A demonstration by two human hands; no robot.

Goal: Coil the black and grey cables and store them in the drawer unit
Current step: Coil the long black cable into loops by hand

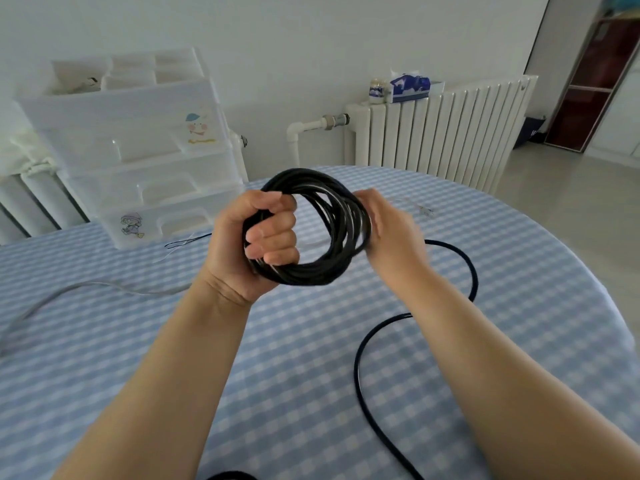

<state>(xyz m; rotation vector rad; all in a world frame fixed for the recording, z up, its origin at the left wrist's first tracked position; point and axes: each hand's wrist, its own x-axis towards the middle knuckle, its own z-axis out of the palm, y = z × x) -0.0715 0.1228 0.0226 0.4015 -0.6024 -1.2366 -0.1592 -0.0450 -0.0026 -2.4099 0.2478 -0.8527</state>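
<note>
A black cable (304, 273) is wound into a thick coil held up above the table. My left hand (256, 237) is closed in a fist around the coil's left side. My right hand (391, 230), blurred, grips the coil's right side. The loose tail of the black cable runs from the right hand in a loop across the cloth and off the near edge. A grey cable (52, 299) lies uncoiled on the table at the left. The translucent white drawer unit (138, 150) stands at the table's far left, its drawers closed.
The round table (519, 271) has a blue and white checked cloth. A thin dark wire (187, 241) lies by the drawer unit's foot. A white radiator (443, 133) with a tissue pack and a jar stands behind the table. A small clear connector (424, 211) lies beyond my right hand.
</note>
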